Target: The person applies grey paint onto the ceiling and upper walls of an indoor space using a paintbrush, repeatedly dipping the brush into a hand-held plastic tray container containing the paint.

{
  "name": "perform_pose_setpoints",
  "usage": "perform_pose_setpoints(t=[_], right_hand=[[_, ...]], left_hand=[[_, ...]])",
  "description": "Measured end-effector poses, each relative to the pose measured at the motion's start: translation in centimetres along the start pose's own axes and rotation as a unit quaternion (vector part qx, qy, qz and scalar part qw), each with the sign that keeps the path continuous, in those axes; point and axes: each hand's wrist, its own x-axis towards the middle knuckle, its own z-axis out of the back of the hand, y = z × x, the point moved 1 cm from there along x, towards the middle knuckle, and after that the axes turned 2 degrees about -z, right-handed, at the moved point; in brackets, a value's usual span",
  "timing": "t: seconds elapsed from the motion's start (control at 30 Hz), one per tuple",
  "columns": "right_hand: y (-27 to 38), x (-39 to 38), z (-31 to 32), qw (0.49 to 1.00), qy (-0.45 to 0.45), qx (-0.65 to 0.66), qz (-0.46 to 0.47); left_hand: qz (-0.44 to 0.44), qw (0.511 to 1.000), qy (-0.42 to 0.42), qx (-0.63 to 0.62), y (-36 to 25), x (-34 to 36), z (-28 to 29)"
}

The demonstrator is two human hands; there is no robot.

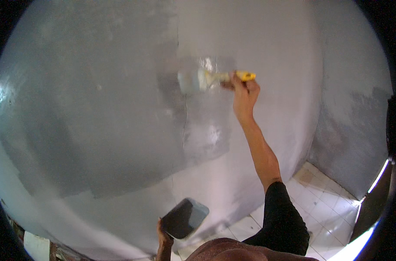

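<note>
My right hand (pixel 245 93) is closed round the yellow-ended handle of a wide paintbrush (pixel 206 80). The pale brush head lies sideways against the wall (pixel 258 48), at the edge of a wet grey painted patch (pixel 206 135). Motion smears the bristles a little. Low in front of me, my left hand (pixel 164 237) grips the side of a rectangular grey tray (pixel 198 213), tilted, with dark grey paint in it. Part of that hand is hidden by the tray.
Grey paint covers much of the wall's left side, and a thin vertical crack (pixel 184 126) runs through it. At the right stands a second wall (pixel 350 126), partly dark grey. Pale floor tiles (pixel 328 204) lie below, with a bright doorway edge (pixel 378 176) at far right.
</note>
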Motion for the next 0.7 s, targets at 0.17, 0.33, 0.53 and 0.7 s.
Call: perform_pose_setpoints(t=[0.17, 0.33, 0.53, 0.7], right_hand=[[-1.0, 13.2, -7.8, 0.989, -0.039, 0.127, 0.061], [1.5, 20.5, -14.3, 0.981, -0.032, 0.148, 0.124], [-0.2, 25.8, -19.2, 0.981, -0.072, 0.000, 0.181], [-1.6, 29.7, -15.1, 0.922, -0.180, -0.193, 0.284]], left_hand=[[-0.007, 1.000, -0.014, -0.015, -0.3, -0.8, -0.8], [-0.022, 0.999, -0.032, -0.024, 0.4, -0.3, -2.2], [-0.038, 0.996, -0.071, -0.039, 0.2, -1.4, -3.5], [-0.056, 0.993, -0.091, -0.045, 0.1, -1.7, -2.7]])
